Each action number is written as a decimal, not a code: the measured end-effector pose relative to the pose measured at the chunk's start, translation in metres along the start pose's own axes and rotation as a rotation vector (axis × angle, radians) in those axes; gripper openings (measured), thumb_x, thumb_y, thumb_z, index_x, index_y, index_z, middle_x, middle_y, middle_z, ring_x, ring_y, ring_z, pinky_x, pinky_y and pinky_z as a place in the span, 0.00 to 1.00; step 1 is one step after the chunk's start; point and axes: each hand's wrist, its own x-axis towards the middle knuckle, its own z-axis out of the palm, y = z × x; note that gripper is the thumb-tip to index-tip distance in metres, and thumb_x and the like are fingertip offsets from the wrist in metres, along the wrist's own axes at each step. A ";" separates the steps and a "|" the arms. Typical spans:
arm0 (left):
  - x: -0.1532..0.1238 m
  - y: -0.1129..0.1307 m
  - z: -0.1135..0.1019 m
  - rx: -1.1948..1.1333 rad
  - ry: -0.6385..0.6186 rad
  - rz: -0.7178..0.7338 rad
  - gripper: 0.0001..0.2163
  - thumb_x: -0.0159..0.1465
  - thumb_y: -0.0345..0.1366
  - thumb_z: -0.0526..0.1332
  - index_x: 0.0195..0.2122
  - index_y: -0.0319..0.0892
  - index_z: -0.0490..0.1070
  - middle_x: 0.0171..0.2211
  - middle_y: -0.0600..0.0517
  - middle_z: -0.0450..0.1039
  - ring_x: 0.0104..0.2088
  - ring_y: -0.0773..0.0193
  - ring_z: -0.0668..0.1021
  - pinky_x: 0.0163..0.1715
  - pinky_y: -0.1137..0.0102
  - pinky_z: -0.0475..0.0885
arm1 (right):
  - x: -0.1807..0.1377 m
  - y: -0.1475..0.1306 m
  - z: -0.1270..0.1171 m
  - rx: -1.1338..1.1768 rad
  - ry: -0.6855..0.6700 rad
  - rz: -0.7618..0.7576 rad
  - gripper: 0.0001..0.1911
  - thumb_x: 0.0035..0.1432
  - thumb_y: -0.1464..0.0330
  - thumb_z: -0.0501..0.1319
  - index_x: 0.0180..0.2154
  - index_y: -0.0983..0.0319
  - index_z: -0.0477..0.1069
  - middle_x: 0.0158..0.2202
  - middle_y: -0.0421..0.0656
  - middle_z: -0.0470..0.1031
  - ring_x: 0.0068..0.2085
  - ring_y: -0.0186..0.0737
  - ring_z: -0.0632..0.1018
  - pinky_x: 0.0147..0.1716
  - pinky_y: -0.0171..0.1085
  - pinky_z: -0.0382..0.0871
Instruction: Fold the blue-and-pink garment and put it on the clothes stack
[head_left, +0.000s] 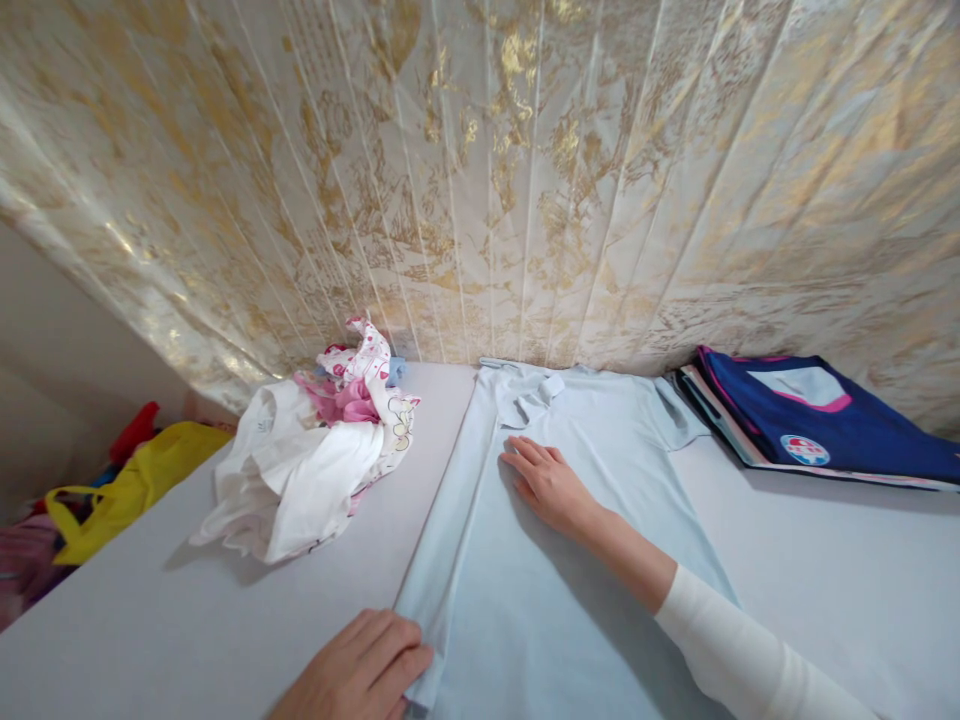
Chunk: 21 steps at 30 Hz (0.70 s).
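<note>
A light blue polo shirt [525,580] lies spread over the white table, its collar toward the back. The side on my left is folded inward in a long strip, while a short sleeve sticks out at the far right. My left hand [360,665] grips the lower corner of that folded strip, fingers curled over the cloth and thumb hidden. Just below the collar, my right hand [551,485] rests flat on the shirt with its fingers stretched out, holding nothing.
To the left sits a loose heap of white and pink clothes [322,470]. A stack of folded garments with a navy one [877,420] on top lies at the right. Behind the white table [810,590] hangs a gold-patterned curtain [487,180]. Beyond its left edge is a yellow bag [142,480].
</note>
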 end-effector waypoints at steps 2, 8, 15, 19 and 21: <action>0.002 -0.002 0.001 -0.032 -0.011 0.005 0.12 0.68 0.26 0.48 0.42 0.44 0.70 0.32 0.52 0.71 0.31 0.65 0.73 0.36 0.73 0.70 | -0.007 -0.009 0.000 -0.018 -0.035 0.046 0.23 0.63 0.67 0.55 0.59 0.65 0.63 0.64 0.54 0.59 0.64 0.53 0.60 0.56 0.52 0.59; 0.002 -0.006 -0.005 -0.136 -0.158 0.097 0.13 0.69 0.25 0.46 0.42 0.42 0.69 0.31 0.49 0.72 0.31 0.62 0.72 0.33 0.68 0.70 | -0.024 -0.018 0.008 0.002 -0.082 0.013 0.30 0.66 0.55 0.51 0.64 0.62 0.55 0.67 0.51 0.50 0.67 0.52 0.53 0.61 0.55 0.51; -0.015 -0.007 -0.008 -0.101 -0.102 -0.013 0.12 0.67 0.32 0.55 0.51 0.44 0.68 0.39 0.50 0.74 0.37 0.63 0.75 0.42 0.71 0.71 | -0.027 -0.035 -0.011 0.102 -0.040 -0.040 0.25 0.62 0.68 0.55 0.60 0.65 0.59 0.66 0.54 0.54 0.66 0.55 0.53 0.59 0.53 0.54; -0.033 -0.013 -0.002 -0.107 -0.048 -0.110 0.15 0.61 0.30 0.60 0.51 0.42 0.67 0.42 0.49 0.73 0.41 0.63 0.75 0.43 0.75 0.70 | -0.039 -0.082 -0.036 0.296 -0.087 -0.327 0.17 0.60 0.75 0.54 0.51 0.61 0.66 0.51 0.46 0.72 0.51 0.42 0.70 0.50 0.40 0.62; -0.036 -0.013 -0.002 -0.154 -0.068 -0.124 0.10 0.62 0.27 0.58 0.44 0.43 0.68 0.40 0.50 0.73 0.39 0.65 0.75 0.41 0.76 0.70 | -0.043 -0.102 -0.037 0.314 -0.142 -0.522 0.11 0.61 0.74 0.54 0.45 0.59 0.68 0.43 0.42 0.74 0.43 0.38 0.71 0.43 0.37 0.63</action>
